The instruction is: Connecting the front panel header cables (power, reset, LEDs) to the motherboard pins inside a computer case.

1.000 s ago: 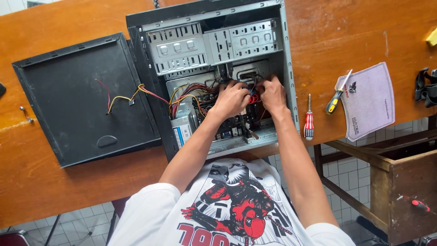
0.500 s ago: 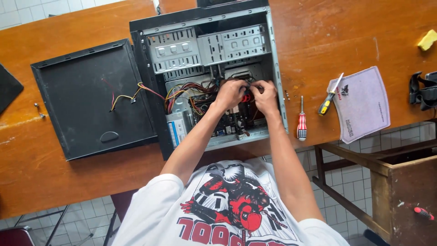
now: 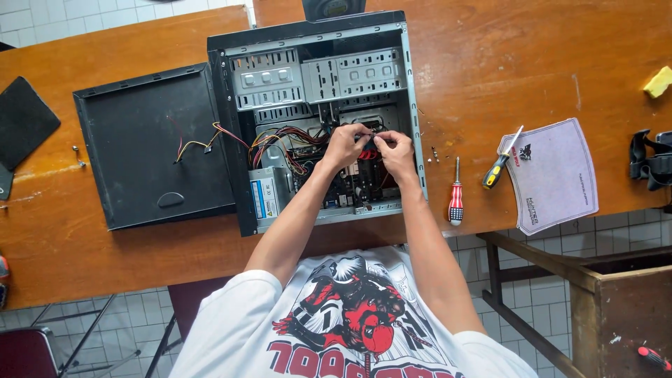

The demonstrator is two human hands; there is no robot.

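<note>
You get bright, even daylight; soft glare sheens the wooden table [image 3: 532,63], the open computer case [image 3: 315,91] interior sits shadowed, focus stays sharp.

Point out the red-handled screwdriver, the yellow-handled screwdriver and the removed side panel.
red-handled screwdriver [image 3: 456,203]: head view, on its striped handle.
yellow-handled screwdriver [image 3: 493,175]: head view, on its handle.
side panel [image 3: 147,126]: head view, on its bare inner face.
</note>
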